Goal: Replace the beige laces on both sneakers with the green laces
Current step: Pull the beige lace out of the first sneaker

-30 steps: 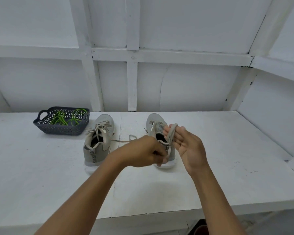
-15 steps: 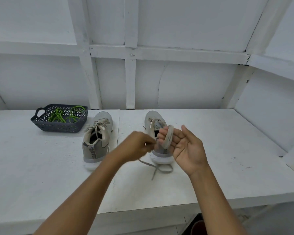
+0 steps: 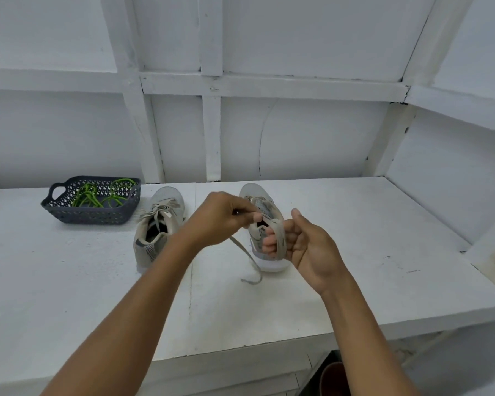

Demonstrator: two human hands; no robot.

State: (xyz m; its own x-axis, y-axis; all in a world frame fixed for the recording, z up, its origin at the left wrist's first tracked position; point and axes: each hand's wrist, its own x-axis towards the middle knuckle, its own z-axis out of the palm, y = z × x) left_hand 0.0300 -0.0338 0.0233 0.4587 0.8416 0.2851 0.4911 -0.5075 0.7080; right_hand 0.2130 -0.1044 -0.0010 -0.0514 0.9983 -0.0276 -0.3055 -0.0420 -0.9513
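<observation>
Winding a flat beige fabric shoelace [image 3: 279,238] off a grey mesh sneaker with a white sole [image 3: 252,191], which stands toe-away on a white painted surface [image 3: 69,281].

Has raised the left hand [image 3: 223,215] since half a second ago. Then lower, level with this sneaker's heel. Now up in front of its tongue, fingers curled, pinching the lace between thumb and fingertips.

Has curled the right hand [image 3: 306,247] as well. Fingers then nearly straight. Now bent inward in front of the sneaker's heel, thumb pointing up, holding several flat turns of lace wrapped round them.

Has drawn up the loose tail of the lace. Then lying in a loop on the surface in front of the sneaker's heel. Now hanging slack from the left hand and sloping down in front of the sneaker, with only its end curled on the surface.

Cannot tell how much lace remains threaded in the sneaker's eyelets, hidden behind the hands.

Left of this sneaker, near but apart from it, a matching grey sneaker [image 3: 157,230], beige lace in place, ends loose.

Farther left of the sneaker, beyond its pair, a dark grey perforated plastic basket with a cut-out handle [image 3: 92,217], holding a tangle of thin bright green laces [image 3: 89,197].
</observation>
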